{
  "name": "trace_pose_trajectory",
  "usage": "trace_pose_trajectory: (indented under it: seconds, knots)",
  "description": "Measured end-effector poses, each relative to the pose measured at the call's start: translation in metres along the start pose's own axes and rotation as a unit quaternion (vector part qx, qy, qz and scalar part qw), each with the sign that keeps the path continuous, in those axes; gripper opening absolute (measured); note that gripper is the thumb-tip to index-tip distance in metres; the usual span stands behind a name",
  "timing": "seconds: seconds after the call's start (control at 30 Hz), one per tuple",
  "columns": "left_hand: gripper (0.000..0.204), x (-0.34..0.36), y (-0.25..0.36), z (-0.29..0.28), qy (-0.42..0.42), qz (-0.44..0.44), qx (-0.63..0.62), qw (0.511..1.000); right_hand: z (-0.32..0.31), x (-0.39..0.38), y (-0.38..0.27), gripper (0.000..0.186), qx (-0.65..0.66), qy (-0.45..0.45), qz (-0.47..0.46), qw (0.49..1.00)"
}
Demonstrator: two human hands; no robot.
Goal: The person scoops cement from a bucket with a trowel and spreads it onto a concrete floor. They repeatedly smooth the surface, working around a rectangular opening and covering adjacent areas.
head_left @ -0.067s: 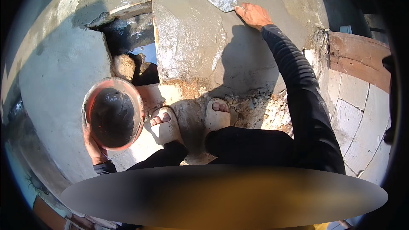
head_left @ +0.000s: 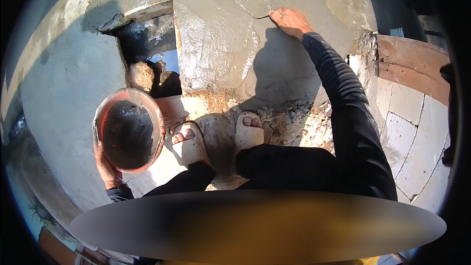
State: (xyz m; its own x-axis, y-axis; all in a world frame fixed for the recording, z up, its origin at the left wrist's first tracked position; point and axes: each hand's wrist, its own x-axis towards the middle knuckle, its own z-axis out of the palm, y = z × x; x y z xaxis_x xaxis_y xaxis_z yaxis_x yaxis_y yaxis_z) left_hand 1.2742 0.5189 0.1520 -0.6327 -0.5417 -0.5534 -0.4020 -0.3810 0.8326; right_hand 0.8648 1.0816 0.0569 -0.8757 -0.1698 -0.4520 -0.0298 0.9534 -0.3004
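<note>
At the left of the grey concrete slab [head_left: 64, 88], our left grip [head_left: 108, 169] is clasping the lower left rim of a round, reddish-orange bowl [head_left: 158, 120]. The bowl is holding dark grey, wet mortar [head_left: 128, 135] and is hiding its own base, so we are not able to tell whether it is touching the slab. Just above it, a rough tan stone [head_left: 142, 76] is showing at the lower left corner of a dark rectangular opening [head_left: 169, 87]. We are standing in cream, open-toed slippers [head_left: 189, 153] near the slab's lower edge. Right of the opening's right edge, a glossy grey cement layer [head_left: 216, 44] is covering the slab. Towards the slab's upper edge, a thin grey metal trowel [head_left: 251, 6] is lying nearly flat over this layer, and our right grip [head_left: 292, 21] is closed on it, hiding the handle. Below, pale broken rubble [head_left: 314, 123] is lining the slab's lower right edge. Farther right, a reddish-brown board [head_left: 412, 66] is bordering flat whitish blocks [head_left: 400, 137].
</note>
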Motion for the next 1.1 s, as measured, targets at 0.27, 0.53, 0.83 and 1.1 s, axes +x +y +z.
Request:
trace_pose_trajectory:
  seconds: [0.27,0.53,0.83,1.1]
  knots:
    - [0.058,0.013,-0.009,-0.014,-0.027,0.0,-0.019,0.999,0.111,-0.165,0.013,0.053,-0.095,-0.113,-0.095,0.985]
    - [0.057,0.019,-0.008,-0.016,-0.021,0.004,-0.018,1.0,0.092,-0.145,0.009,0.041,-0.184,-0.006,-0.143,0.972]
    - [0.059,0.017,-0.009,-0.016,-0.02,0.003,-0.032,0.999,0.095,-0.143,-0.033,0.04,-0.222,-0.11,-0.219,0.944]
    - [0.063,0.01,-0.008,-0.013,0.009,0.009,-0.035,0.999,0.031,0.02,-0.051,0.046,-0.202,0.024,-0.204,0.958]
